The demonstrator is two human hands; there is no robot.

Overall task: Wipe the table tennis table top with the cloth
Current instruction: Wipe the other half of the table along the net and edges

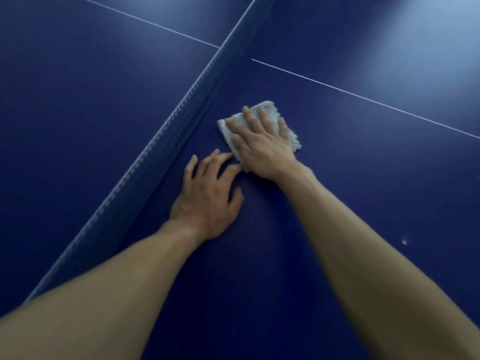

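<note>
The dark blue table tennis table top [350, 178] fills the view. A folded white cloth [270, 110] lies flat on it just right of the net. My right hand [262, 144] presses down on the cloth with the palm flat and fingers spread, covering most of it. My left hand [207, 193] rests flat on the bare table beside it, fingers apart, fingertips close to the cloth's near corner and holding nothing.
The net [181, 120] runs diagonally from bottom left to top centre, just left of both hands. A white centre line [363, 98] crosses the table beyond the cloth. A small white speck [404, 241] lies on the surface at the right.
</note>
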